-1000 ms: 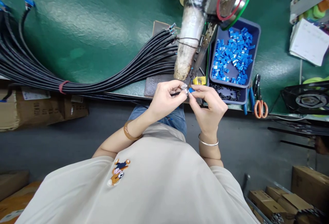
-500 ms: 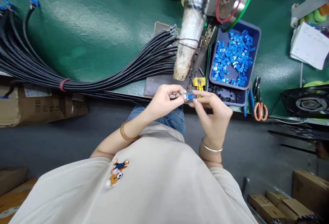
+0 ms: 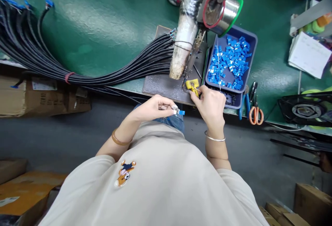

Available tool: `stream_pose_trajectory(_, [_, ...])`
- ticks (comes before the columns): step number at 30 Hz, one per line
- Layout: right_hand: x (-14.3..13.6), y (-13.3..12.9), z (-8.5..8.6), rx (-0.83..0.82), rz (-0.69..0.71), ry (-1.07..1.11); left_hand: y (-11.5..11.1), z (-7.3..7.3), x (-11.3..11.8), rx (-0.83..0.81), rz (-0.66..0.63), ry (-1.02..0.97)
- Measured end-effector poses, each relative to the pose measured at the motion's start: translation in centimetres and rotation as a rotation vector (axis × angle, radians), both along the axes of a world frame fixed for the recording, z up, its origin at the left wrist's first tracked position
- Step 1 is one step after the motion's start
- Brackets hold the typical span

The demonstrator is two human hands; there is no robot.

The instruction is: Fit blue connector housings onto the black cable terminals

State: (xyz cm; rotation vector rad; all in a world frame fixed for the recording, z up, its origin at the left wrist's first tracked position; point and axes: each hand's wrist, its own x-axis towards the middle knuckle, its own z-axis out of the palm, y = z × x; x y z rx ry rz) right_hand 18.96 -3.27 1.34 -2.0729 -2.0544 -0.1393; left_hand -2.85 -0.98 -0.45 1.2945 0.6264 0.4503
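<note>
My left hand (image 3: 155,109) is closed in a pinch in front of the bench edge, above my lap. Out of its fingertips sticks a small blue connector (image 3: 182,112), with whitish material around the thumb and finger beside it. My right hand (image 3: 209,103) is at the bench edge with its fingers bent and pressed together. It is right beside a yellow block-like piece (image 3: 192,84) on the dark board (image 3: 166,87); whatever its fingertips grip there is hidden. A sooty soldering fixture with a solder wire spool (image 3: 229,15) hangs over the board.
A bundle of black cables (image 3: 103,81) lies along the bench's left side, their stripped ends on the board. A grey tray (image 3: 254,49) of blue connectors rests over another with small black parts. Orange-handled scissors (image 3: 256,115), blue-handled pliers (image 3: 243,106) and a black fan (image 3: 304,108) are at right.
My hands have moved apart. The left drew back down and left with the blue connector; the right let go of it and moved to the yellow piece.
</note>
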Motion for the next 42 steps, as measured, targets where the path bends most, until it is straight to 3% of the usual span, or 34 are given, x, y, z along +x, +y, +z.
stream_pose_trajectory(5, [-0.7, -1.1, 1.4, 0.024, 0.118, 0.260, -0.4, 0.9, -0.1, -0.074, 0.172, -0.055])
stream_pose_trajectory(10, [-0.9, -1.7, 1.5, -0.013, 0.226, 0.514, -0.7, 1.4, -0.6, -0.107, 0.221, -0.105])
stream_pose_trajectory(12, [-0.8, -1.7, 1.5, -0.002, 0.216, 0.485, -0.7, 1.5, -0.9, -0.096, 0.212, -0.123])
stream_pose_trajectory(15, [-0.5, -1.7, 1.7, 0.160, 0.138, 0.422, -0.6, 1.6, -1.1, -0.079, 0.208, -0.133])
stream_pose_trajectory(17, [-0.5, -1.6, 1.7, 0.218, 0.166, 0.410, -0.5, 1.6, -1.1, -0.076, 0.219, -0.134])
stream_pose_trajectory(22, [-0.5, -1.7, 1.4, 0.030, 0.344, 0.191, -0.3, 1.8, -1.0, -0.080, 0.241, -0.161])
stream_pose_trajectory(26, [0.3, -1.5, 1.0, -0.047, 0.230, 0.103, 0.0, 1.9, -0.6, -0.064, 0.258, -0.138])
stream_pose_trajectory(29, [0.9, -0.9, 0.8, 0.012, 0.132, 0.109, 0.1, 1.5, 0.5, -0.031, 0.309, -0.079])
stream_pose_trajectory(32, [0.8, -0.9, 0.5, 0.189, 0.048, 0.276, 0.1, 0.8, 1.8, 0.017, 0.367, -0.029])
stream_pose_trajectory(36, [-0.2, -2.4, -0.1, 0.458, 0.045, 0.738, 0.3, 0.0, 3.0, 0.071, 0.451, -0.008])
stream_pose_trajectory(39, [-1.1, -3.5, -0.7, 0.477, 0.107, 0.871, 0.3, -0.1, 3.4, 0.091, 0.511, -0.026])
stream_pose_trajectory(42, [-1.9, -3.5, -1.1, 0.400, 0.190, 0.789, 0.4, 0.0, 3.6, 0.118, 0.556, -0.053])
